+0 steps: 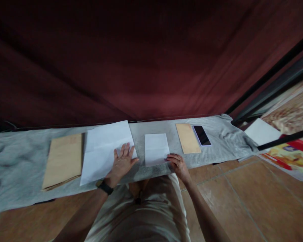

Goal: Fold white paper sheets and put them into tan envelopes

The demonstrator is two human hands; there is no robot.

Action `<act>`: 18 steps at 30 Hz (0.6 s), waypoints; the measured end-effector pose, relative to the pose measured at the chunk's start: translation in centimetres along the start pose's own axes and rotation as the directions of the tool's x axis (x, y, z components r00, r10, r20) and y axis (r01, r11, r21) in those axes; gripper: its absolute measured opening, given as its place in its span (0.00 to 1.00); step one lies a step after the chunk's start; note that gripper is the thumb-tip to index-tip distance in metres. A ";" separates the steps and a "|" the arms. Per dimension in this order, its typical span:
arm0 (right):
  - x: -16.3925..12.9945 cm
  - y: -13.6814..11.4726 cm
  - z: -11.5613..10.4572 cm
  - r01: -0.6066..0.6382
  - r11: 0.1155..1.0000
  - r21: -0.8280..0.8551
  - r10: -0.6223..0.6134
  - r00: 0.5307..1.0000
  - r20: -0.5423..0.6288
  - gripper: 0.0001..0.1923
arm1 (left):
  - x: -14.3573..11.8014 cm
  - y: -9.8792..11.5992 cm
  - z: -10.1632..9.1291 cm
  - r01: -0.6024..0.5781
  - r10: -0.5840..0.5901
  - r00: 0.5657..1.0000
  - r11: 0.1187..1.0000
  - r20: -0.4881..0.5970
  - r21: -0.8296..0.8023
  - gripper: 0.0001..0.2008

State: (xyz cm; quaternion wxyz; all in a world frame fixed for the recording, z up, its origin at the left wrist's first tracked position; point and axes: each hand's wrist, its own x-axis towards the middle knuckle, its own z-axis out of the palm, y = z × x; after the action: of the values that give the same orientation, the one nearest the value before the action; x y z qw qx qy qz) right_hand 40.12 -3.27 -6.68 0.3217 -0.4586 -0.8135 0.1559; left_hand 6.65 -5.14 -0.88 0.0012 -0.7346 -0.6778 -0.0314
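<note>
My left hand (123, 162) lies flat with its fingers spread on the right part of a large stack of white paper (103, 144). A smaller white sheet (156, 148), folded by its look, lies just to the right of that stack. At its lower right corner, my right hand (177, 164) has its fingers bent together on the edge; the thumb is mostly hidden beneath them. Left of the large paper sits a pile of brown envelopes (63, 159). Beyond my right hand is a single narrow tan envelope (188, 138).
A phone (202, 135) with a dark screen lies beside the tan envelope. Grey cloth (222, 144) covers the narrow table, which ends at a dark red curtain (151, 67). Black metal bars (267, 87) stand at the right, near a colourful printed bag (290, 156) on the tiled floor.
</note>
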 end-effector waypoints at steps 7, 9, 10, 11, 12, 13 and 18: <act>-0.3 0.6 0.0 0.029 0.998 0.051 -0.029 1.000 -0.005 0.15 | -0.9 -0.2 0.6 -0.267 0.268 0.963 0.963 0.020 -0.040 0.24; -0.2 0.6 -0.1 0.028 0.998 0.060 -0.029 1.000 0.005 0.15 | -0.5 0.0 0.0 -0.316 0.319 0.946 0.947 0.054 -0.058 0.25; -0.1 0.6 -0.1 0.028 0.998 0.062 -0.029 1.000 0.008 0.15 | -0.3 0.1 -0.2 -0.331 0.334 0.940 0.942 0.076 -0.049 0.26; -0.1 0.6 -0.1 0.030 0.997 0.065 -0.031 0.999 0.012 0.15 | -0.2 0.2 -0.3 -0.336 0.337 0.937 0.941 0.092 -0.026 0.26; -0.1 0.6 -0.1 0.033 0.997 0.071 -0.034 0.999 0.015 0.15 | -0.2 0.3 -0.3 -0.340 0.338 0.935 0.940 0.103 0.004 0.27; -0.1 0.6 -0.1 0.035 0.996 0.079 -0.037 0.999 0.014 0.15 | -0.3 0.3 -0.2 -0.339 0.334 0.937 0.940 0.107 0.039 0.28; -0.2 0.6 0.0 0.050 0.990 0.131 -0.049 0.999 -0.016 0.13 | -1.2 0.4 0.4 -0.347 0.338 0.937 0.924 0.085 0.160 0.30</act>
State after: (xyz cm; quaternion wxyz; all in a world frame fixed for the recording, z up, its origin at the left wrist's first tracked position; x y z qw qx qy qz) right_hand 40.60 -3.13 -7.16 0.3602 -0.4172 -0.8106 0.1979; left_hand 6.95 -6.32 -1.34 0.0514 -0.8394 -0.5389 0.0485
